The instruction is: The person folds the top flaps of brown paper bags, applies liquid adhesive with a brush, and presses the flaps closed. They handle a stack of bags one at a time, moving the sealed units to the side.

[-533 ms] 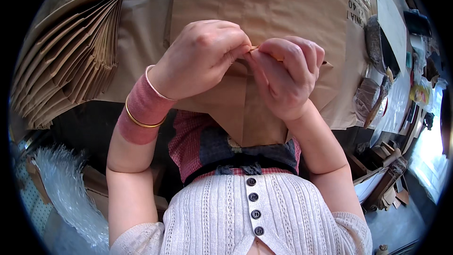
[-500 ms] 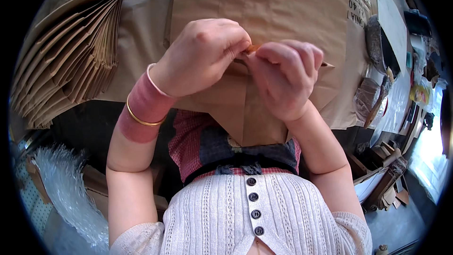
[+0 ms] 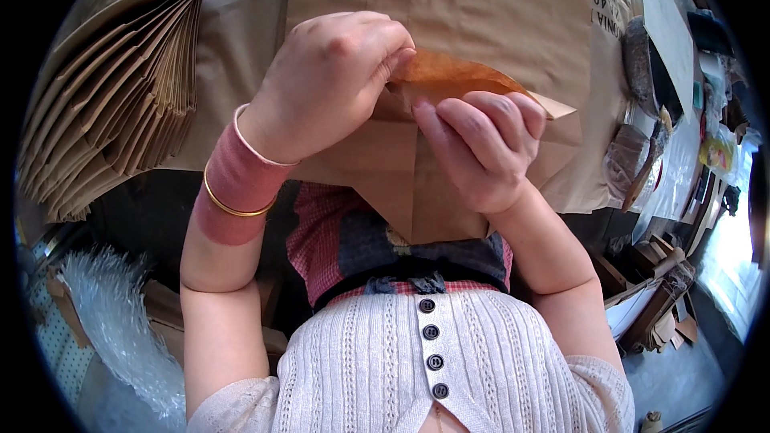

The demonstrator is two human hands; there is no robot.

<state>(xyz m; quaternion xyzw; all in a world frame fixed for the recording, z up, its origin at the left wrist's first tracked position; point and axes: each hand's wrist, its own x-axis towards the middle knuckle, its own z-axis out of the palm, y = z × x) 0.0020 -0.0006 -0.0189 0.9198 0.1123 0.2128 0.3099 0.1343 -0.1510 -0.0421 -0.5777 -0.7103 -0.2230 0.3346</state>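
A large brown kraft paper bag (image 3: pixel 449 0) lies before me, its near end folded into pointed flaps that hang over the table edge. Above the fold, a lifted orange-brown paper layer (image 3: pixel 461 70) curves up between my hands. My left hand (image 3: pixel 329 80) is closed, pinching that layer's left end between thumb and fingers. My right hand (image 3: pixel 485 148) has its fingers curled in at the bag's near edge, by the gap under the lifted layer; the paper inside its grip is mostly hidden.
A fanned stack of folded brown paper bags (image 3: pixel 120 88) stands at the left. To the right lie a wooden-handled brush (image 3: pixel 650 160), a dark open container (image 3: pixel 654 72) and plastic wrapping. Shredded clear plastic strands (image 3: pixel 120 329) hang at lower left.
My hands have moved apart slightly, the left one up and to the left. The orange-brown layer, barely visible before, now opens out between them.
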